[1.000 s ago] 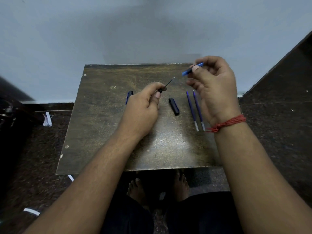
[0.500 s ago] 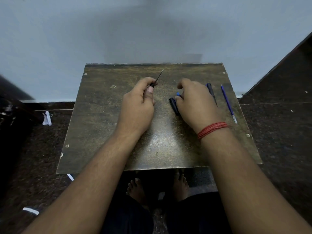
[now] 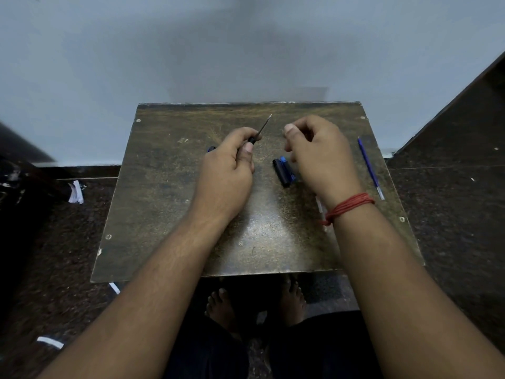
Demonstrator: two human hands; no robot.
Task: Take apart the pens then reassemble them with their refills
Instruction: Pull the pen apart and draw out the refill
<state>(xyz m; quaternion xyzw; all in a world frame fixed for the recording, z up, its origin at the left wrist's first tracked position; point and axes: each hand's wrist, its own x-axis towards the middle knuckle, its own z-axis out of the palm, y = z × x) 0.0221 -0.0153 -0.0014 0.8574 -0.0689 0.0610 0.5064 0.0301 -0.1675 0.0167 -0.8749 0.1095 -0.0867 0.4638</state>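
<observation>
The left hand (image 3: 228, 170) pinched a dark pen part (image 3: 258, 132) between thumb and forefinger, its thin pointed tip angled up and away toward the wall, while the right hand (image 3: 318, 157) hovered just beside it with fingers loosely curled and, as far as could be seen, nothing in them. The likeliest trouble was a slip — the slender tip offered little to hold, and a careless push from the right hand could bend it or knock it from the grip. Below the right hand a black cap (image 3: 281, 172) and a blue piece (image 3: 288, 169) lay touching on the table (image 3: 169, 214), close enough that a lowered palm might roll them away. A blue refill (image 3: 370, 168) lay well apart near the right edge of the table, where a sweep of the forearm might send it to the floor. Much stayed uncertain: how much of the dark part sat inside the left fist, what the blue sliver (image 3: 211, 149) behind the left knuckles belonged to, and whether the pale strip (image 3: 319, 207) beside the right wrist was another refill — the arm covered most of it.
</observation>
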